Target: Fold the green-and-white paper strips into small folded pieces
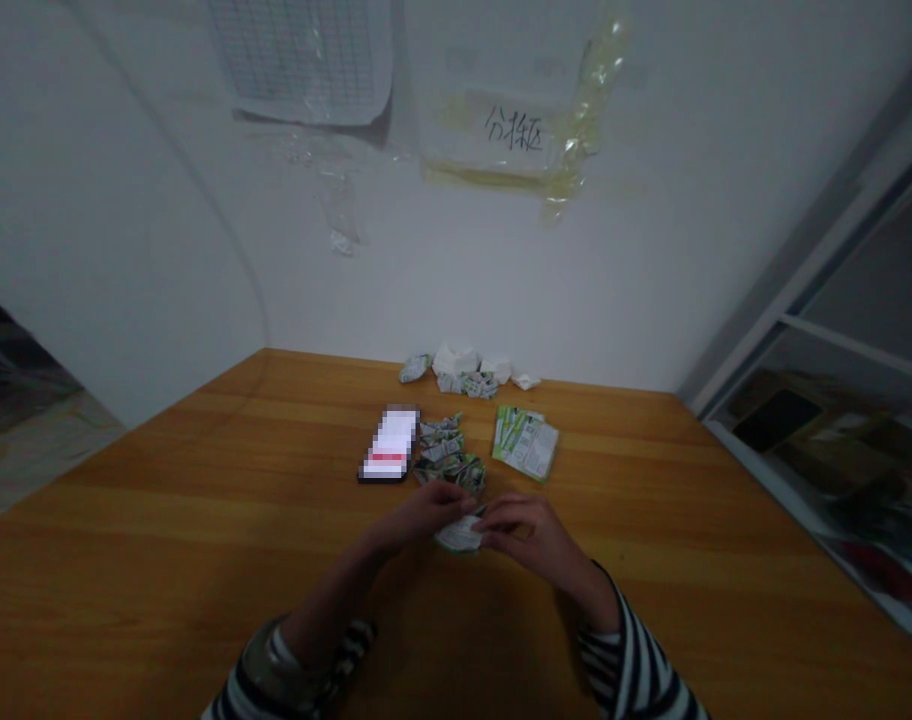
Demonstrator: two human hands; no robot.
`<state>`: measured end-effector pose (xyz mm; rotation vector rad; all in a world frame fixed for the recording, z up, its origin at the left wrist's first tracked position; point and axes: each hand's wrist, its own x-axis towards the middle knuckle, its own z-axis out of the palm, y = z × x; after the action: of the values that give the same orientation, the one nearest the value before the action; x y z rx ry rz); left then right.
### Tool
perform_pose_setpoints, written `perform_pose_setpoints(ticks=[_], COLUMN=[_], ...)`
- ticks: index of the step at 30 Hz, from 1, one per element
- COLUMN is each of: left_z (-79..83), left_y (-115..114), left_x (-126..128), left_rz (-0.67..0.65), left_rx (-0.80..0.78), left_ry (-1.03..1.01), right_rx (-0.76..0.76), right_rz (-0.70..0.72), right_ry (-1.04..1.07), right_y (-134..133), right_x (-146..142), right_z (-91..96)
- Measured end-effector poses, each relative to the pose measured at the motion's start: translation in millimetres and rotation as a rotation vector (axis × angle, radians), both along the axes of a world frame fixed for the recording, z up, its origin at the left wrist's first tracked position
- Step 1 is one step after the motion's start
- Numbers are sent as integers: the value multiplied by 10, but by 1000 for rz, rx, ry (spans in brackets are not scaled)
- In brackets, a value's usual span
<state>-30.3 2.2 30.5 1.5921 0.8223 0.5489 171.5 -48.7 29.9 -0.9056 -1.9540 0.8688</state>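
Note:
Between my two hands is a small printed packet (pixel 460 535), white with some green at its edge. My left hand (pixel 433 508) pinches its upper left part, and my right hand (pixel 527 530) has its fingertips closed on the right edge. Just beyond my fingers lie crumpled green-and-white packets (pixel 445 450) in a loose heap. A few flat packets (pixel 527 443) of the same green and white overlap each other to the right of that heap.
A phone (pixel 390 443) with a lit, blurred screen lies left of the heap. Crumpled white paper and wrappers (pixel 463 370) sit along the wall at the back of the wooden table (pixel 238 520). Shelving (pixel 831 350) with dark items stands beyond the table's right edge.

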Motion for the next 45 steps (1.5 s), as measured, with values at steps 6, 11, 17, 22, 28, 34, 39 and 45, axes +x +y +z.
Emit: perform_pose_setpoints(ticks=[6,11,17,22,28,34,39,45], left_z=[23,24,66,85,122,174,180,175], left_y=[-21,-22,-71,-112,-132,-208,-242,-267], left_x=[-8,39,133,138,130,180,205,227], left_rz=[-48,39,159,173,241,271,282,325], left_rx=[64,30,181,251,268,291,300,318], left_ry=[32,-79,-115,-53,-172,-205,-199,-166], right_rx=[-53,-143,-156,-176,-342,-378,-345,-281], right_rz=[4,-110,-347,-377,-257,-342,-350,-344], right_ry=[-25,114,242,322,519,521,486,393], right_y=[-6,-3,22,26,34,23,1,-32], right_x=[-34,-114,-166,-154,-131,-161,-169,-168], right_z=[-32,-138,-215,-171,-89,-121,-102,-86])
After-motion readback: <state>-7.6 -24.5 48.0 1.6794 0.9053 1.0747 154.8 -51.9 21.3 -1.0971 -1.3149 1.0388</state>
